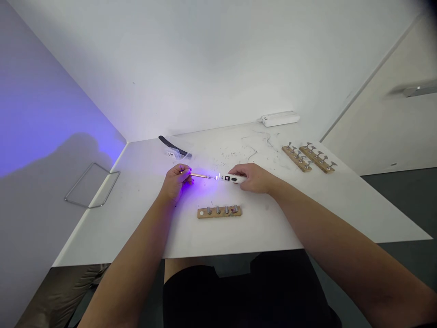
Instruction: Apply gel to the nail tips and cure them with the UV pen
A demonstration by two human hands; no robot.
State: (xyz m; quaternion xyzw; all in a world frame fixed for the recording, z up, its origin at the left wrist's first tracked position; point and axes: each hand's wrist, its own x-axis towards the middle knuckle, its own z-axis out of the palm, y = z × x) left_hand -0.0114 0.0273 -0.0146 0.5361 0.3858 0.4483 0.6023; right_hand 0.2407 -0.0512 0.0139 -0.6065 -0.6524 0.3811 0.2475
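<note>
One slim gold-coloured tool (pixel 199 175) is pointing at a white device (pixel 235 179) above the counter (pixel 280 228). The closed grip of the left hand (pixel 177 180) is pinching its rear, leaving the tip exposed; the right hand (pixel 254 177) is wrapping its grip around the device, presumably aiming violet light (pixel 218 176) there. A wooden strip (pixel 214 216) is lying nearer the camera, seemingly within easy reach.

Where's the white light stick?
In the head view, the white light stick is right of centre in the right hand, its lit end facing the gold stick in the left hand.
</note>
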